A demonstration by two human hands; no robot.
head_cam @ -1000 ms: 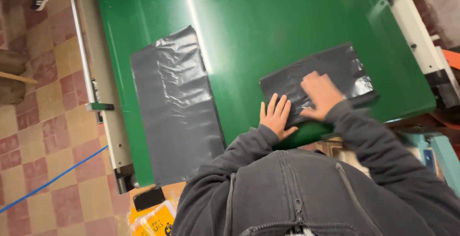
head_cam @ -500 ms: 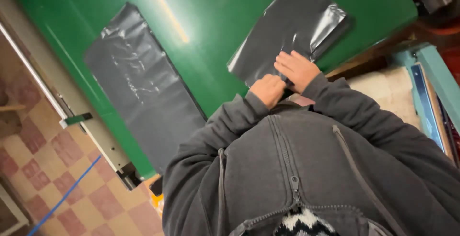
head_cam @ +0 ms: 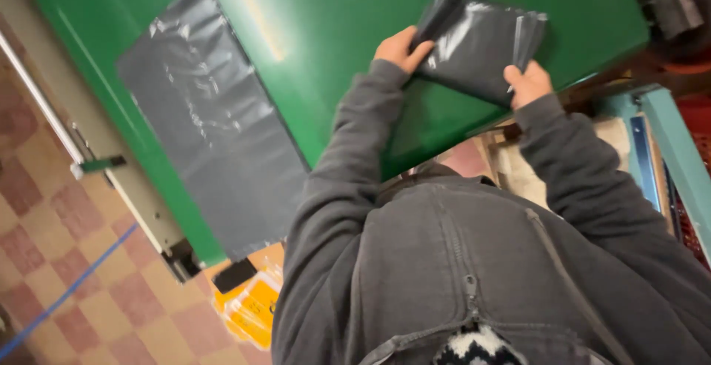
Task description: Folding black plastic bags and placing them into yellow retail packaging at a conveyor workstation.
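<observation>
Head view: you're holding a folded dark grey bag (head_cam: 478,42) up over the far-right part of the green desk (head_cam: 333,31), one hand at each end. Your left hand (head_cam: 400,48) pinches its left edge, thumb on top and fingers tucked behind; your right hand (head_cam: 527,83) clamps the lower right corner, near the stacked fold edges. Both grips are closed on the bag, neither is free. The bag's long axis runs between your hands, tilted — left end higher and farther from you, right end lower and closer. It looks lifted off the desk, though whether its underside still brushes the surface cannot be told. A second bag, the flat sheet (head_cam: 211,117), lies spread on the desk well to your left, its long axis running away from you along the desk — your left hand is the nearer one to it. Below the desk edge sits a yellow packet (head_cam: 248,307) on the tiled floor (head_cam: 67,291).
</observation>
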